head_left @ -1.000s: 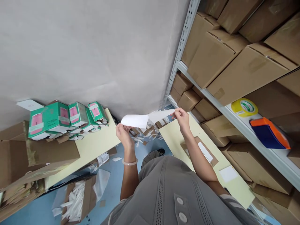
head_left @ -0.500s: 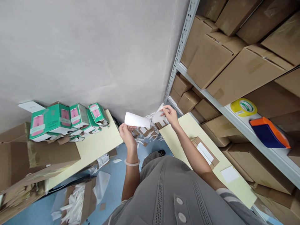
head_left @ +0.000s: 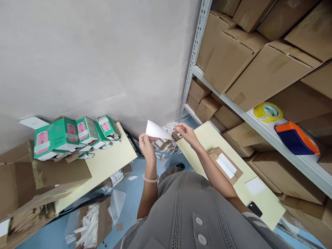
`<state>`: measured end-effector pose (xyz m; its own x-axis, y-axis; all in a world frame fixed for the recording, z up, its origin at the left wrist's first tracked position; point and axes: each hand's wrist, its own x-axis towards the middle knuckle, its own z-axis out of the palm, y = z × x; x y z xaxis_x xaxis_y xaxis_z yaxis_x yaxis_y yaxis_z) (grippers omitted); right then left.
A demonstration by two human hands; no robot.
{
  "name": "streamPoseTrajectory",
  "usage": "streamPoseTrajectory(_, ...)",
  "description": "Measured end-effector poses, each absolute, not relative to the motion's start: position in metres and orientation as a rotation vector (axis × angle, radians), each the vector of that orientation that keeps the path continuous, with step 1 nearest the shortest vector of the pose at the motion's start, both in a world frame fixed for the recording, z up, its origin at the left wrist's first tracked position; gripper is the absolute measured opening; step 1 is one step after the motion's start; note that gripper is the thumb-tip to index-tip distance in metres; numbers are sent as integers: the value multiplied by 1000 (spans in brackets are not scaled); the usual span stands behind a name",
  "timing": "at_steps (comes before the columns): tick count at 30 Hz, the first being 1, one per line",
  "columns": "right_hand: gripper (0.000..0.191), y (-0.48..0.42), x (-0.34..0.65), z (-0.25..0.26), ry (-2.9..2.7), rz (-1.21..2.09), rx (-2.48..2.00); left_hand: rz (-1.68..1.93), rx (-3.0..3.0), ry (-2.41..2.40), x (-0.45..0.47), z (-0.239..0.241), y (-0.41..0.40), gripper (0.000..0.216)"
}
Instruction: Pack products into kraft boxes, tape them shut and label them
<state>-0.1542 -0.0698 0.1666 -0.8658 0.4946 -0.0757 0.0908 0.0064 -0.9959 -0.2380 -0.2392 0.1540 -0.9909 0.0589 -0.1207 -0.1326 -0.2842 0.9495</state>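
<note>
A curled white sticker label (head_left: 157, 130) is pinched by its left edge between the thumb and fingers of my left hand (head_left: 146, 144), held up in front of my body. My right hand (head_left: 187, 134) is a little to the right of the label's tip, apart from it. Its fingers are stretched out and slightly bent, with nothing visible in them. Below and to the right, a cardboard box (head_left: 214, 153) bearing a white label (head_left: 226, 165) lies on the right-hand table.
Shelving (head_left: 192, 62) full of cardboard boxes rises at the right, holding a yellow tape roll (head_left: 268, 112) and an orange-and-blue tape dispenser (head_left: 297, 138). Green cartons (head_left: 58, 135) line the left table (head_left: 114, 157). A white sheet (head_left: 255, 186) and phone (head_left: 255, 209) lie right. Paper scraps (head_left: 166, 147) litter the floor.
My right hand has let go of the translucent backing sheet it was holding. My left hand has shifted right with the label, whose right end now comes to a point. The view has moved slightly.
</note>
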Motion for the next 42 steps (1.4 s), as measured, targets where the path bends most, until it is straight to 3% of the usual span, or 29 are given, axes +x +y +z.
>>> streamPoseTrajectory(12,27,-82,-103,204,-2064,1470,-581,2093,513,1761,-187,173,-187,20)
streamPoseTrajectory(20,37,-77,-71,197,-1709,1651,-796,1751,1283,1932,-176,179,-167,24)
streamPoseTrajectory(26,40,-69,-38,189,-1453,1605,-1005,1495,1591,1816,-164,170,-150,29)
streamPoseTrajectory(31,35,-66,0,179,-1271,1471,-1179,1578,1431,1830,-149,154,-133,23)
streamPoseTrajectory(34,35,-68,23,170,-1162,1429,-1255,1605,1158,1878,-139,135,-121,30)
streamPoseTrajectory(42,40,-76,72,143,-924,1343,-1424,1269,943,1611,-102,99,-97,30)
